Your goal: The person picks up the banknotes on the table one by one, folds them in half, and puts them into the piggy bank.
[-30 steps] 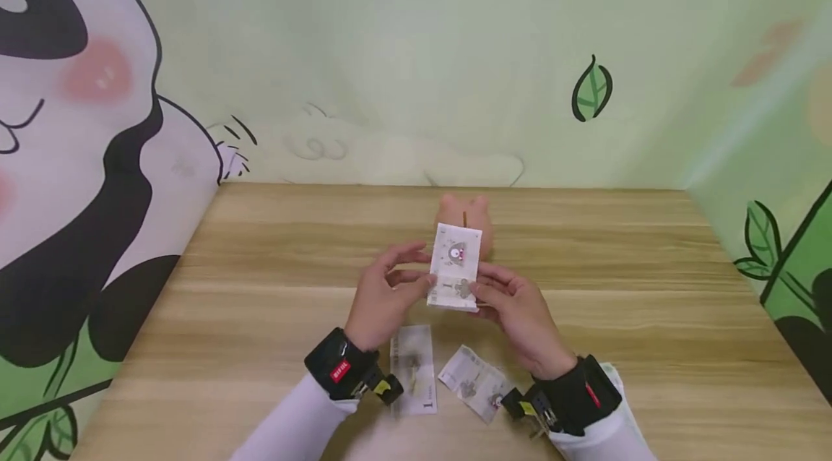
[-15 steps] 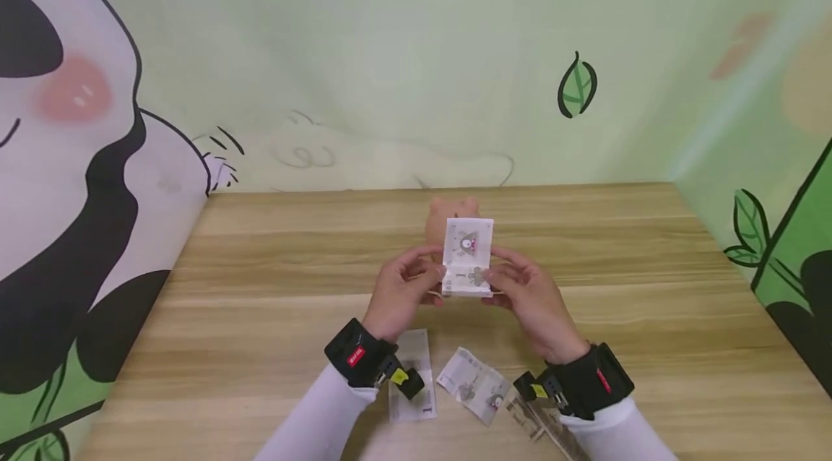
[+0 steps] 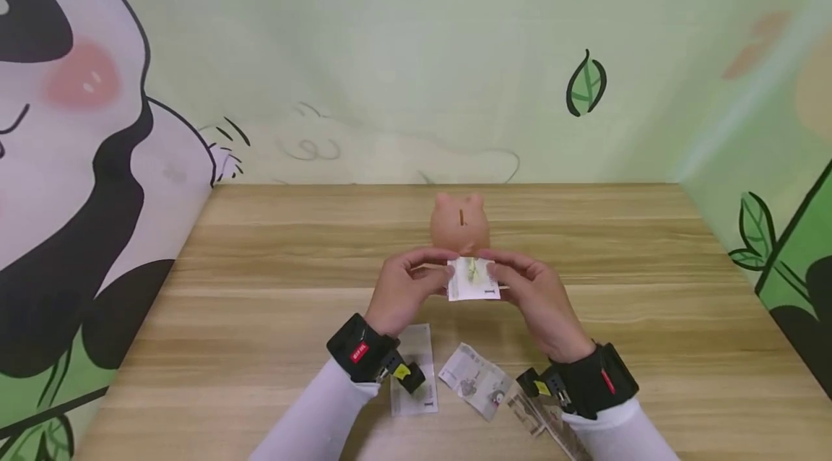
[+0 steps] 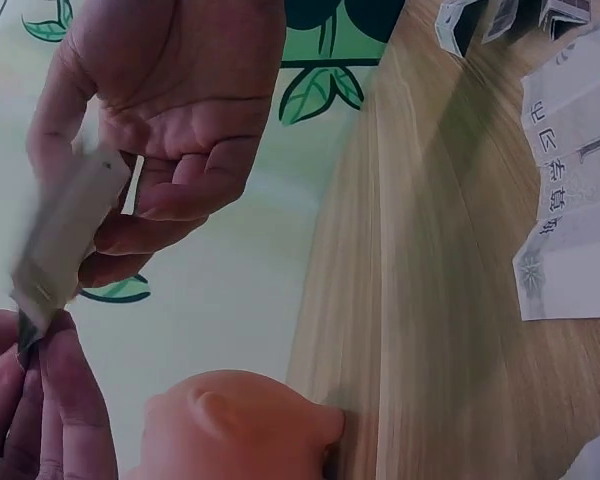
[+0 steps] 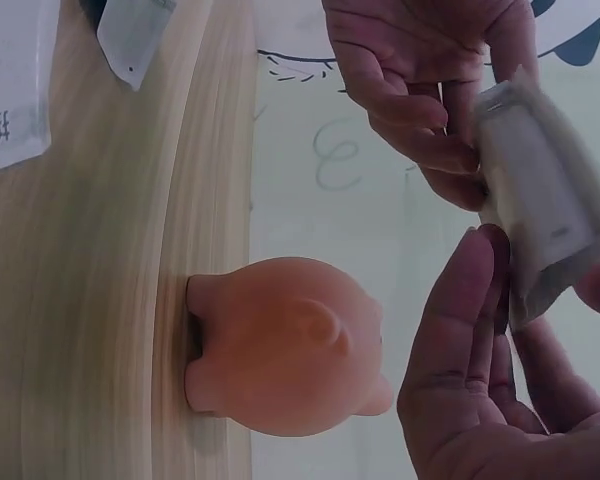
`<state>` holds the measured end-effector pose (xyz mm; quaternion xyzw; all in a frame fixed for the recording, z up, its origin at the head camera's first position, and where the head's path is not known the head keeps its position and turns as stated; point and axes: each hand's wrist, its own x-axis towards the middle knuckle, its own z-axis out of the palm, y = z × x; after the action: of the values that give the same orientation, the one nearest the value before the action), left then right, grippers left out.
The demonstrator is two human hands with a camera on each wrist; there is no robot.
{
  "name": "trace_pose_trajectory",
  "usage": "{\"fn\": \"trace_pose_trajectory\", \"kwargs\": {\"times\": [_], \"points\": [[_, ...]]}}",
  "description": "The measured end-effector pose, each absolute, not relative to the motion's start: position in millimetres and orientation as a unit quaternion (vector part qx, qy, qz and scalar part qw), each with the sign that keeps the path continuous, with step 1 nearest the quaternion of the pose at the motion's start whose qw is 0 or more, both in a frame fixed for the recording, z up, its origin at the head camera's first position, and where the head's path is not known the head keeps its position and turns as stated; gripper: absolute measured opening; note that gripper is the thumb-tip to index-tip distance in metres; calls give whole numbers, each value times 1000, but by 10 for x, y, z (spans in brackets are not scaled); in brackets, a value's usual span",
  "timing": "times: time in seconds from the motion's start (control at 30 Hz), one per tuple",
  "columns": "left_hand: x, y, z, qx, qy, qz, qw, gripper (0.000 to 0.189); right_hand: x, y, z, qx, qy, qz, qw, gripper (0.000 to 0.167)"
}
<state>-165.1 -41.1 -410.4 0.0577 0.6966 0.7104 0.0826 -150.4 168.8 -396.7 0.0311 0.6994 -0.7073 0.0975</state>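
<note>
In the head view, a small folded banknote [image 3: 472,287] is held up in front of the piggy bank [image 3: 458,226]. My left hand [image 3: 401,291] pinches its left edge between thumb and fingers. On the other side, my right hand [image 3: 538,302] grips the right edge the same way. The wrist views show the note folded into a narrow, thick strip, blurred in the left one. The piggy bank is pink, with a slot in its top, and stands just beyond both hands.
One flat banknote [image 3: 422,345] lies below my left wrist, and a creased banknote [image 3: 476,380] lies to its right. A brownish banknote [image 3: 528,414] is partly covered by my right wrist. A green wall [image 3: 364,71] with a panda drawing rises behind the wooden table [image 3: 273,316].
The banknote, earlier longer with its upper panel raised, is now folded down into a shorter piece. Both hands have shifted rightward and stay on its edges. The piggy bank's slot has come into full view.
</note>
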Motion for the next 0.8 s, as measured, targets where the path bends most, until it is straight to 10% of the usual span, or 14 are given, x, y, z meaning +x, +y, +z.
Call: {"fn": "trace_pose_trajectory", "kwargs": {"times": [0.8], "points": [[-1664,-433,-4091,62,707,701,68,26,-1512,1655,-4013,37,707,-703,70,35]]}}
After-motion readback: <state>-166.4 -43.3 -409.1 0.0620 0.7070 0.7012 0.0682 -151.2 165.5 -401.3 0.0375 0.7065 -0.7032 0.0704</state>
